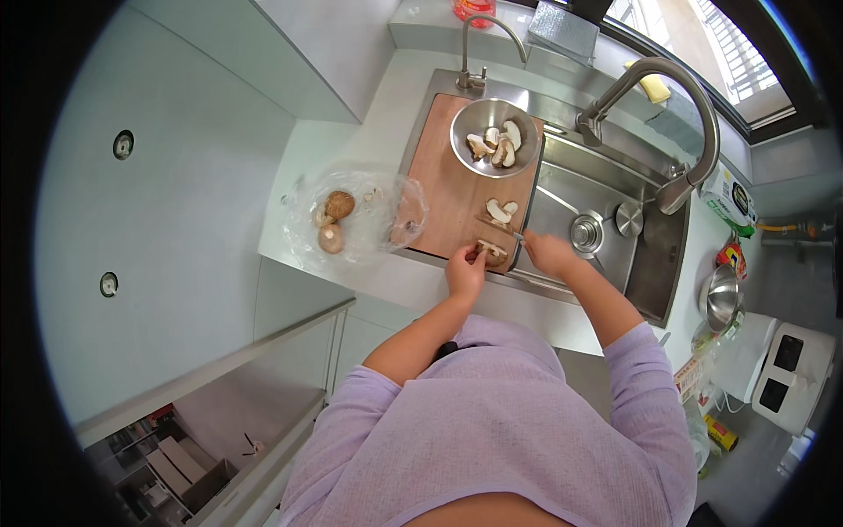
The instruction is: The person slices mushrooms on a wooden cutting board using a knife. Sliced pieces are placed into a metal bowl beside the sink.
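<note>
My left hand [465,272] holds a cut mushroom piece [493,253] against the near right corner of the wooden cutting board [435,191]. In my right hand [548,253] is the handle of a kitchen knife [498,226], its blade lying over the board just beyond that piece. Two or so pale mushroom slices [501,211] rest right behind the blade. Farther back on the board stands a stainless steel bowl [459,146] with several mushroom slices [504,150] in it. Whole brown mushrooms [340,205] lie on a clear plastic bag [375,227] at the left, partly overlapping the board.
Right of the board is a stainless steel sink [560,191] with a tall curved faucet [708,125] arching over it. A slimmer tap [466,53] rises behind the bowl. Packets and a metal bowl [719,298] line the right counter. A cabinet wall [184,197] bounds the left.
</note>
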A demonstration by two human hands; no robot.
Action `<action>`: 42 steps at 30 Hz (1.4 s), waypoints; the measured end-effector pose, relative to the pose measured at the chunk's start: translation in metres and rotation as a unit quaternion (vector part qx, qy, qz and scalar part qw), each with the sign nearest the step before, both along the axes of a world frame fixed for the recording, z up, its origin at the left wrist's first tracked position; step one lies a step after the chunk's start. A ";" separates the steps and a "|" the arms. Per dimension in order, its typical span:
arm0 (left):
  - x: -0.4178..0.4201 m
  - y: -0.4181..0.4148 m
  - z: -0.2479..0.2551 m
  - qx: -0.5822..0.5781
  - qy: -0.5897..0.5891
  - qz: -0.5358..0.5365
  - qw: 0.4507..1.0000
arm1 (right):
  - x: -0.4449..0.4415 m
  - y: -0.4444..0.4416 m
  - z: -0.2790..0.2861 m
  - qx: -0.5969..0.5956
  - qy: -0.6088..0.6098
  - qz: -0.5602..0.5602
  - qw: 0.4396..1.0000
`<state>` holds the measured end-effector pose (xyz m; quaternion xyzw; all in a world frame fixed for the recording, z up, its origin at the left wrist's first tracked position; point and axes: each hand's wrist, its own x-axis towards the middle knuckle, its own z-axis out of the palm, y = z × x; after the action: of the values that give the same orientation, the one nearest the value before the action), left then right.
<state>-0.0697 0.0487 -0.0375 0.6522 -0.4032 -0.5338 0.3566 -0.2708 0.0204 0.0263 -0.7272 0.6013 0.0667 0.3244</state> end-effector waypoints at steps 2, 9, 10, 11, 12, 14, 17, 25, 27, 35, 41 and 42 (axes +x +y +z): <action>0.000 0.000 0.001 0.003 0.011 0.005 1.000 | 0.006 -0.006 0.006 -0.009 -0.009 -0.013 1.000; -0.004 -0.004 -0.005 -0.012 0.030 0.048 0.998 | 0.012 -0.007 0.004 0.008 -0.049 -0.048 0.998; -0.004 -0.005 -0.003 -0.012 0.030 0.050 0.998 | 0.011 -0.005 0.004 0.005 -0.054 -0.052 0.997; -0.005 -0.005 -0.001 -0.006 0.024 0.040 0.999 | 0.010 -0.004 0.004 0.003 -0.060 -0.055 0.997; -0.004 -0.006 0.009 -0.001 0.017 0.031 0.999 | 0.011 -0.003 0.005 0.000 -0.066 -0.058 0.996; -0.005 -0.008 0.015 -0.002 0.000 0.016 1.000 | 0.011 0.000 0.008 -0.019 -0.076 -0.073 0.994; -0.007 -0.010 0.020 -0.004 -0.019 0.010 1.000 | 0.006 0.007 0.004 -0.041 -0.090 -0.092 0.991; -0.006 -0.013 0.011 -0.010 -0.037 -0.020 0.999 | 0.006 0.031 0.033 -0.043 -0.037 -0.058 0.997; -0.007 -0.014 0.008 0.001 -0.018 -0.006 1.000 | 0.009 0.036 0.041 -0.022 0.007 -0.035 0.999; -0.008 -0.012 0.000 -0.030 -0.071 0.021 0.997 | 0.007 0.047 0.027 -0.094 0.024 0.016 0.995; -0.008 -0.012 -0.001 -0.031 -0.070 0.027 0.997 | 0.008 0.045 0.026 -0.096 0.039 0.028 0.994; -0.007 -0.012 0.001 -0.027 -0.076 0.020 0.997 | 0.009 0.044 0.027 -0.094 0.043 0.028 0.994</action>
<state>-0.0769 0.0363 -0.0364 0.6888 -0.4303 -0.4646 0.3529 -0.2619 0.0648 0.0536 -0.7674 0.5978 0.0502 0.2265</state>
